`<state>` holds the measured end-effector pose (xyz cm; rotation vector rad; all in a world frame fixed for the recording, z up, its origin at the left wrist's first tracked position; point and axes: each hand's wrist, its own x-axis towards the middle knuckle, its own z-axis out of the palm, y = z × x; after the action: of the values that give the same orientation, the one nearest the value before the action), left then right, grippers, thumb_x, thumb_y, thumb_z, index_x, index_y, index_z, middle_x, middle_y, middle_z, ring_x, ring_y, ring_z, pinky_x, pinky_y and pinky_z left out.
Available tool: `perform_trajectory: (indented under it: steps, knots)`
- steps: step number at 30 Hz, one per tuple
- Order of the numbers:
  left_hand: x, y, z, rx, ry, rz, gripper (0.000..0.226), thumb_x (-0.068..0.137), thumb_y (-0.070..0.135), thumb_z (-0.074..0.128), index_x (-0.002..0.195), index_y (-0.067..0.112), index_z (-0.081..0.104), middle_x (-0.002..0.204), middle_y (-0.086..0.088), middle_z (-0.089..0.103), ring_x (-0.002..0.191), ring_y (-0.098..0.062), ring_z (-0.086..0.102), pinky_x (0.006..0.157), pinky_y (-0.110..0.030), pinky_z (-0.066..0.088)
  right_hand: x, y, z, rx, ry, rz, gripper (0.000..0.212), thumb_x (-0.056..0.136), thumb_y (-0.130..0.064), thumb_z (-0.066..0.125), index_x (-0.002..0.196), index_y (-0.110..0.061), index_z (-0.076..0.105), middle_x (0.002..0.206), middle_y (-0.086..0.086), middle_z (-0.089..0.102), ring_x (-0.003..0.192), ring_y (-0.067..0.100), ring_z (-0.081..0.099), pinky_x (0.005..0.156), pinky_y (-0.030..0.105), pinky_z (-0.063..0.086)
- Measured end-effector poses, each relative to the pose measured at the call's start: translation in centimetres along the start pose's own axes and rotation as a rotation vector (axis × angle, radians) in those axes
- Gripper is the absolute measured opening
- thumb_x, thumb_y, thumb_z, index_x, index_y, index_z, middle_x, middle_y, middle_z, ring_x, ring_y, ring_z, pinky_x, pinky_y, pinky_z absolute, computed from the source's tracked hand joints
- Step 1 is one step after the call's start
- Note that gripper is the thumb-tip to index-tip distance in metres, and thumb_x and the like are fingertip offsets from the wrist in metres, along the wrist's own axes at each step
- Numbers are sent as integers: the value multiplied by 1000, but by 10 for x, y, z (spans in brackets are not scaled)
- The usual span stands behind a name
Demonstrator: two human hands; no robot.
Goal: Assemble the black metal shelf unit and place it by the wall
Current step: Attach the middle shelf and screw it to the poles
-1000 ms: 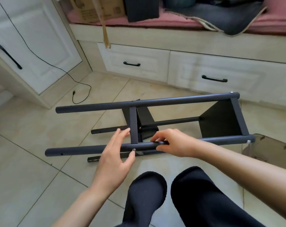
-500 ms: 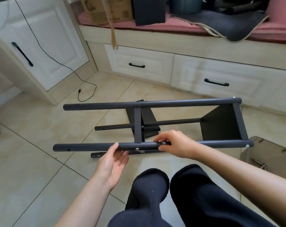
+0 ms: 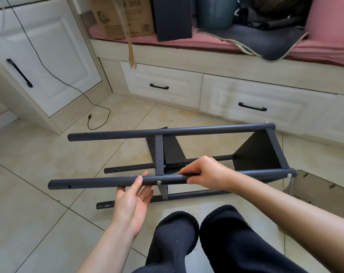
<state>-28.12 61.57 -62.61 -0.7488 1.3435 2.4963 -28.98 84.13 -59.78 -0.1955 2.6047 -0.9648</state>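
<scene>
The black metal shelf unit (image 3: 173, 133) lies on its side on the tiled floor, four round posts running left to right with black shelf panels (image 3: 259, 152) between them. My right hand (image 3: 204, 173) grips the nearest upper post (image 3: 92, 183) just right of a silver screw (image 3: 158, 182). My left hand (image 3: 132, 200) is palm up under that post, fingers straight, fingertips touching its underside. The lower near post (image 3: 104, 205) rests on the floor.
White drawers (image 3: 161, 86) under a pink-cushioned bench stand behind the unit. A white cabinet (image 3: 39, 62) is at left, with a black cable (image 3: 92, 119) trailing on the floor. A dark translucent panel (image 3: 324, 192) lies at right. My black-clad legs (image 3: 206, 237) are below.
My left hand has dropped from on top of the near post to beneath it, palm turned up. The right hand keeps its hold. The camera has tilted up slightly.
</scene>
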Motion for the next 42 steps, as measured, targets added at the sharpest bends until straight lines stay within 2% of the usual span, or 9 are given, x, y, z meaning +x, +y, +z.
perform_trajectory:
  steps: [8,16,20,25,30,34,37,39,42]
  knots:
    - [2,36,21,84,-147,147,22,105,14,49,123,27,46,114,-7,76,101,-24,74,97,-43,49,-3,-16,-31,163,47,-14,30,90,-11,66,116,-24,74,101,1,76,99,18,68,93,29,52]
    - [-10,68,76,226,-331,244,25,105,14,50,127,26,44,115,-4,75,103,-26,74,107,-49,45,-32,-13,-53,522,191,-6,32,88,-4,69,117,-16,72,94,-8,77,89,4,72,85,16,54]
    - [-22,80,116,355,-429,304,22,104,16,53,121,29,48,114,4,76,104,-26,73,108,-50,46,-53,-7,-57,710,328,-15,31,88,0,68,113,-18,73,97,-1,78,92,18,74,84,21,57]
    - [-39,78,168,508,-535,382,31,102,18,58,121,39,46,110,10,76,102,-20,74,101,-49,52,-77,7,-53,922,485,-34,31,88,-2,69,114,-18,72,104,1,77,98,17,73,84,19,56]
    - [-52,65,203,636,-658,412,32,98,17,64,115,37,46,115,-5,72,93,-18,76,85,-35,58,-93,29,-45,1031,544,-3,26,85,-7,73,108,-18,74,106,2,76,100,16,72,77,18,55]
    - [-66,55,216,765,-730,439,28,97,14,65,114,29,47,109,-8,72,90,-18,77,68,-21,58,-104,41,-41,851,602,111,20,81,-16,80,100,-19,75,95,-1,78,94,15,73,82,27,58]
    - [-72,54,219,758,-790,391,29,96,10,64,116,22,47,109,-16,70,90,-25,77,72,-28,61,-113,40,-45,552,591,132,18,79,-21,82,96,-19,76,89,-6,77,85,4,72,80,23,57]
    - [-77,52,220,772,-827,382,29,96,8,64,116,20,47,110,-19,67,92,-28,76,77,-34,63,-123,37,-52,358,586,130,5,84,-23,77,89,-24,76,85,-11,75,81,-1,69,76,18,54]
    - [-84,47,218,820,-859,403,29,96,8,64,116,19,46,109,-20,64,91,-28,76,79,-36,63,-140,39,-76,200,791,183,19,93,-24,65,76,-18,74,73,-10,73,71,3,66,72,27,53]
